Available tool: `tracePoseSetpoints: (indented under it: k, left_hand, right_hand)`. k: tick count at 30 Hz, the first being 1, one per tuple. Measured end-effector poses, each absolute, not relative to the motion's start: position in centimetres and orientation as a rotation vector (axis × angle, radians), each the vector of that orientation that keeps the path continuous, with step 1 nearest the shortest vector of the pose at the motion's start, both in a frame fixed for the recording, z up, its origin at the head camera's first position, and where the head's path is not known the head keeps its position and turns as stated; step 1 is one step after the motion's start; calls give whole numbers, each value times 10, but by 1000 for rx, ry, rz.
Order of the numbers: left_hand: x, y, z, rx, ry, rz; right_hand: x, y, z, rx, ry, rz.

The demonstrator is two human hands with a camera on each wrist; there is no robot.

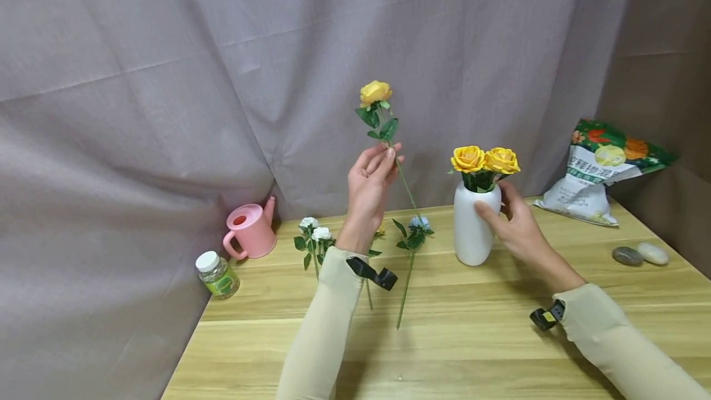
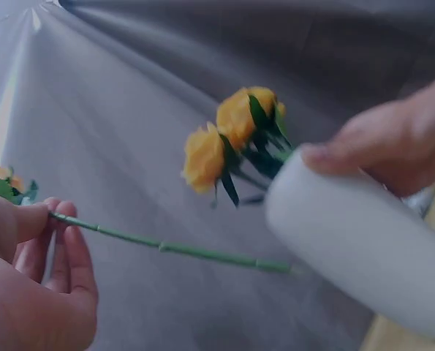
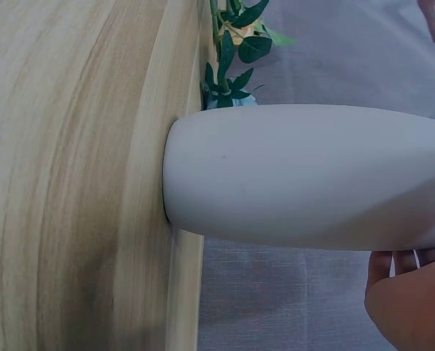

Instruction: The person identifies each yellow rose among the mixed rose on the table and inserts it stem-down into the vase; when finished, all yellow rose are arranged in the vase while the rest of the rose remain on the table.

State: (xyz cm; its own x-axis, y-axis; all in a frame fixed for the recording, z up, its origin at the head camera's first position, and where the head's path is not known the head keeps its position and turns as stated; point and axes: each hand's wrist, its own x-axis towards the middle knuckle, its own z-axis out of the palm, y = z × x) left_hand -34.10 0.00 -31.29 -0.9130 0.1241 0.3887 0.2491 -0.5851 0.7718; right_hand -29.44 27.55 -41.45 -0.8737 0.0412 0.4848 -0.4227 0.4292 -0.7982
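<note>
1. Pinching the stem [image 2: 210,254] of a yellow rose [image 1: 376,92], the left hand [image 1: 368,183] closes thumb and forefinger just below the leaves [image 1: 369,118], its other fingers loosely curved. We judge that a hold this high leaves the bare lower stem free, pointing toward 5 o'clock.

2. Reading the clock from the white vase [image 1: 474,230], we find the held bloom between 10 and 11, raised off the desk [image 1: 472,332].

3. Curled round the vase's upper part, the right hand [image 1: 516,220] sets its thumb in front and its fingers round the side. We take this as steadying a tall, narrow thing that stands upright and could tip.

4. Two yellow roses [image 1: 468,158] sit side by side just above the mouth; we suppose their stems reach well down inside, though the wall hides them.

5. Toward 9 o'clock lie a blue flower [image 1: 419,223] and, farther off, white flowers [image 1: 321,234], stem ends toward us, likely for easy picking up.

6. A pink watering can [image 1: 252,233] stands farther out at 9, a printed bag [image 1: 589,181] between 2 and 3, probably leaving the middle to the hands.
</note>
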Motion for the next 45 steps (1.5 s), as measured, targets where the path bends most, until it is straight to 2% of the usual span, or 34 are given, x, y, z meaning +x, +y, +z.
tracePoseSetpoints:
  k: [9,24,36,45]
  left_hand:
    - [-342,32,-284,-698,-1099,-2712]
    - [-339,53,-289,-756,-1067,-2654]
    - [-337,75,-321,-810,-1363,-2537]
    - [-340,84,-343,-719,-1558,-2467]
  right_hand:
    - [-293,276,-415,319,-2259,1443]
    - [-293,276,-415,333,-2246,1442]
    - [-296,275,-415,360,-2212,1424]
    - [-295,275,-415,338,-2232,1410]
